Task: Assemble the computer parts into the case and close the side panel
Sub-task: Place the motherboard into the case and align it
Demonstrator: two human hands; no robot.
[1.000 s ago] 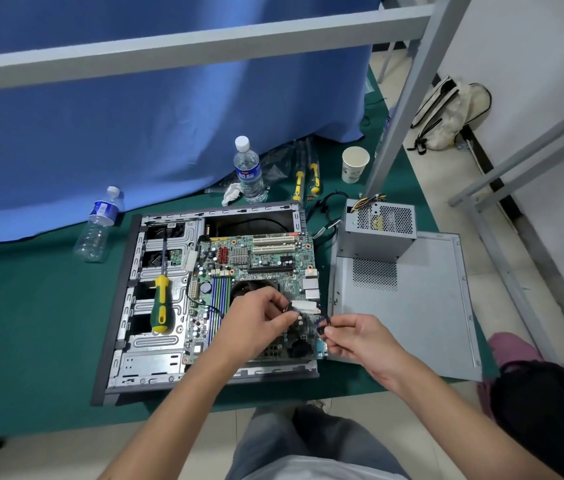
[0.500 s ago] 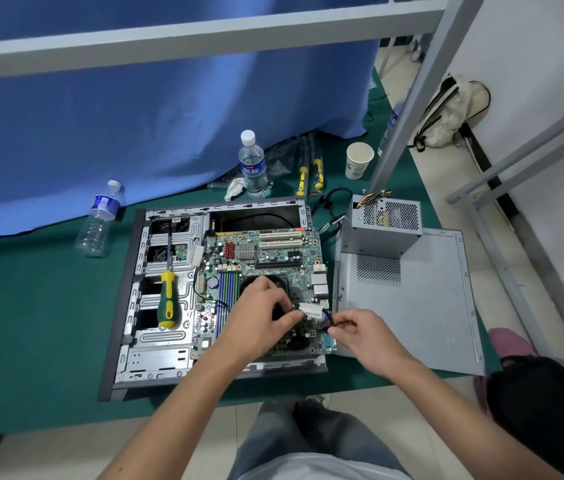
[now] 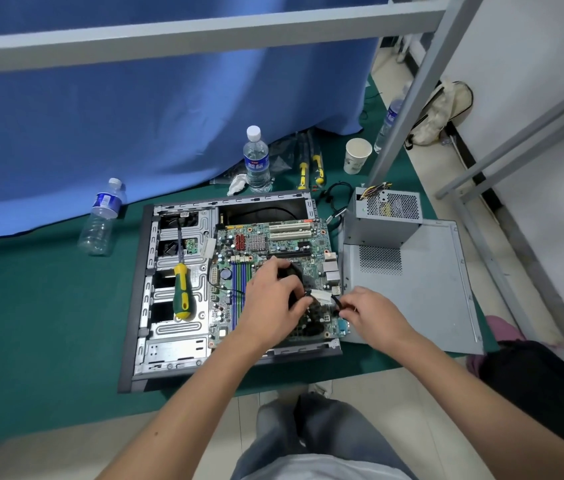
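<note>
An open computer case point(image 3: 142, 299) lies flat on the green table with a green motherboard point(image 3: 273, 244) inside. My left hand point(image 3: 273, 299) curls over the black CPU cooler fan point(image 3: 296, 271) and pinches the left end of a white cable connector point(image 3: 322, 296). My right hand point(image 3: 370, 313) pinches the black cable point(image 3: 335, 300) at the connector's right end, just above the board's right edge. The grey side panel point(image 3: 422, 292) lies to the right of the case, with the power supply point(image 3: 386, 216) standing on its far end.
A green and yellow screwdriver point(image 3: 180, 289) lies on the case's drive bay. Two water bottles point(image 3: 257, 161) point(image 3: 100, 220), a paper cup point(image 3: 356, 155) and yellow-handled tools point(image 3: 310, 168) stand behind the case. A grey frame post point(image 3: 412, 91) rises at the right.
Both hands stay at the connector above the board's right edge; the left hand's fingers have closed in on its left end. The camera view has shifted slightly.
</note>
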